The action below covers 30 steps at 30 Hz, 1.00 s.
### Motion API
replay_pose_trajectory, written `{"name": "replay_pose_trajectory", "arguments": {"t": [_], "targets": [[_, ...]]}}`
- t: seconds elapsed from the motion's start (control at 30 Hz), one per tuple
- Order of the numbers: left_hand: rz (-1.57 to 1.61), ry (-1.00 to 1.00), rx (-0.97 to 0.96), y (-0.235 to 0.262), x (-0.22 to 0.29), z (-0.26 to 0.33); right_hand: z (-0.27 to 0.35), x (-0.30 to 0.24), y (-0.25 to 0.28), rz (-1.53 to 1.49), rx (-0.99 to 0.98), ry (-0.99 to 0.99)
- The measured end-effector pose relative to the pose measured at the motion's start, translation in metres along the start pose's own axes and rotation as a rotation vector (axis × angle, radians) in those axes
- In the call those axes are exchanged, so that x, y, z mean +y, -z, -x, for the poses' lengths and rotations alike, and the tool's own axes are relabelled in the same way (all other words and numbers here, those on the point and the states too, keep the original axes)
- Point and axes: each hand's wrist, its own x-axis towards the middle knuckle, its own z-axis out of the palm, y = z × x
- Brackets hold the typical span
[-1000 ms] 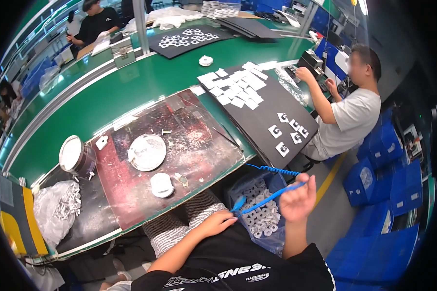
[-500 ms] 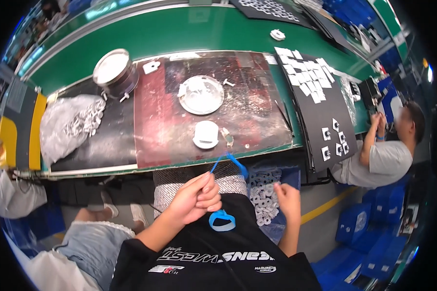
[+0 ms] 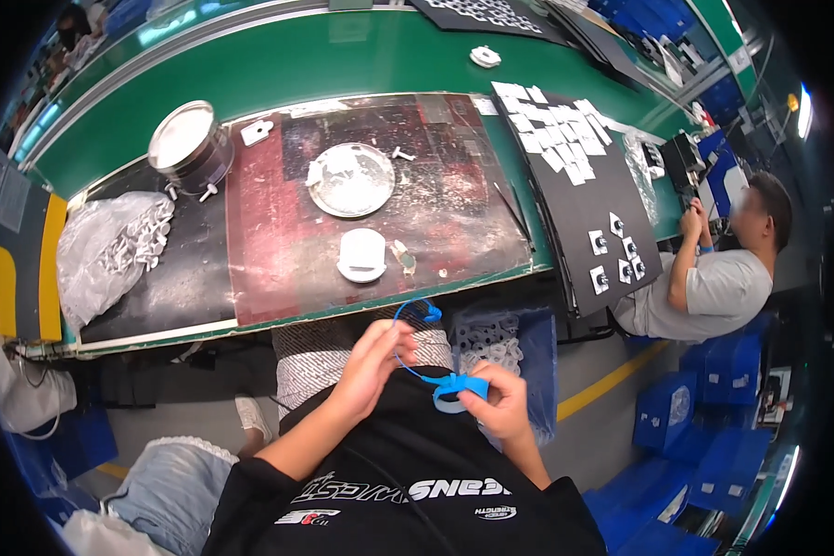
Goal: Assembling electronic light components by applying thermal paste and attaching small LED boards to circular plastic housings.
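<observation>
A blue wrist strap point(image 3: 454, 388) with a thin coiled blue cord point(image 3: 415, 315) is held in front of my lap. My right hand point(image 3: 499, 404) pinches the strap's band. My left hand point(image 3: 377, 357) holds the cord just to the left of it. Both hands are below the near edge of the green workbench point(image 3: 361, 65). On the bench above them lie a small white round part point(image 3: 362, 255) and a round metal dish point(image 3: 350, 179) on a dark red mat point(image 3: 278, 241).
A metal tin point(image 3: 188, 151) stands at the mat's left, a clear bag of white parts point(image 3: 111, 250) beside it. A black tray with white pieces point(image 3: 574, 167) lies right. A blue bin of white parts point(image 3: 505, 338) sits by my knee. A seated person point(image 3: 713, 278) works right.
My view has tilted down and closer to my lap. My right hand has come in from the right and taken hold of the blue strap; the left hand has shifted onto the cord.
</observation>
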Motion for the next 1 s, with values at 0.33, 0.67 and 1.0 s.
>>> {"name": "replay_pose_trajectory", "arguments": {"t": [0.33, 0.67, 1.0], "targets": [[-1.03, -0.444, -0.484, -0.007, 0.015, 0.006, -0.018, -0.009, -0.011, -0.38, -0.044, -0.218], [-1.033, -0.627, -0.32, -0.015, 0.034, 0.011, -0.04, 0.014, 0.008, -0.048, -0.348, 0.096], [-0.602, -0.327, -0.138, -0.005, 0.008, 0.005, -0.047, 0.012, 0.005, -0.742, -0.293, 0.151]]}}
